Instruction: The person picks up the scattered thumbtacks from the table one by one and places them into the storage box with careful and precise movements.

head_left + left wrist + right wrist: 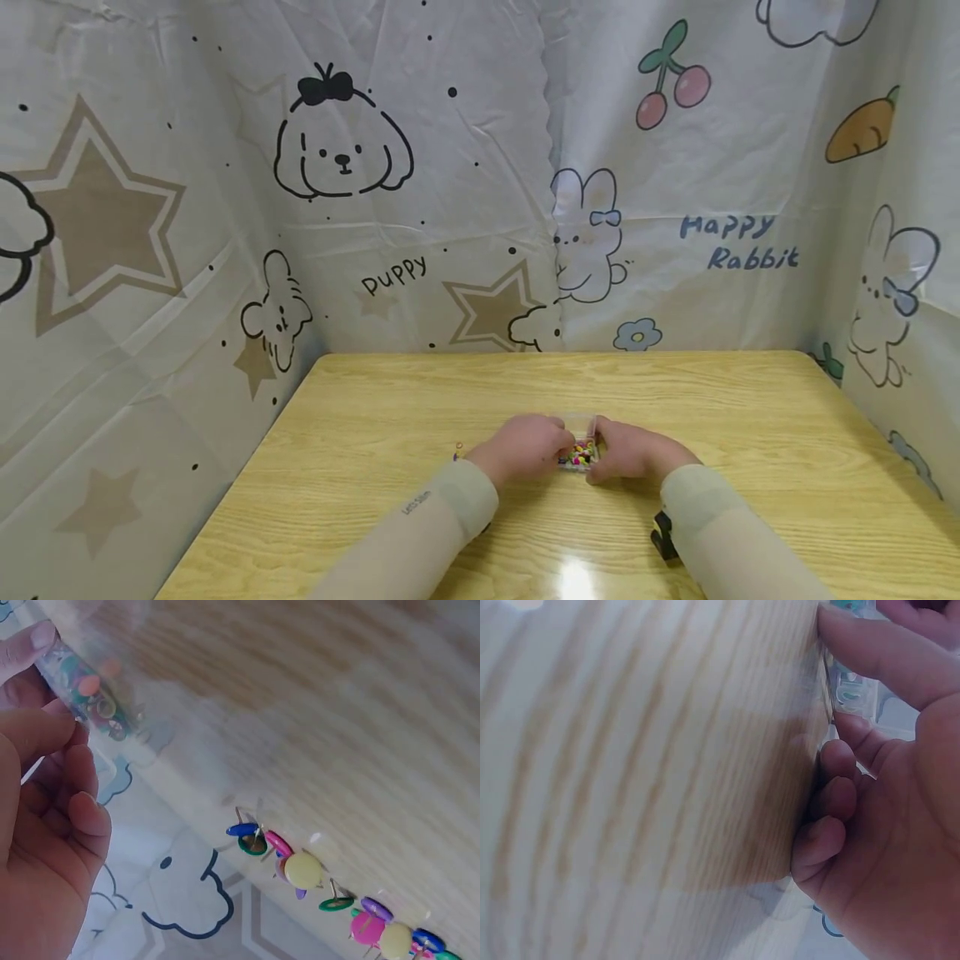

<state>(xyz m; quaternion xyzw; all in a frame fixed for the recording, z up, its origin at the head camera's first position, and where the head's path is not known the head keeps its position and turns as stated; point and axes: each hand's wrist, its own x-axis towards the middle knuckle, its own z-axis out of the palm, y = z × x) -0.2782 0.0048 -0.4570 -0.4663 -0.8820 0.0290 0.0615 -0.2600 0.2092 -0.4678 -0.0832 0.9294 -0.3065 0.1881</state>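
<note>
A small clear plastic box of colourful thumbtacks sits on the table, its clear lid raised at the back. My right hand grips the box's right side between thumb and fingers. Over the left part of the box is my left hand, its fingers curled and their tips down at the thumbtacks. Whether those fingertips pinch a tack is hidden. Loose thumbtacks in blue, green, pink, purple and pale yellow lie in a row beside my left hand in the left wrist view.
The wooden table has a patterned cloth hanging behind it and along both sides. In the head view, the left forearm mostly hides the loose tacks. A black strap piece shows at the right wrist.
</note>
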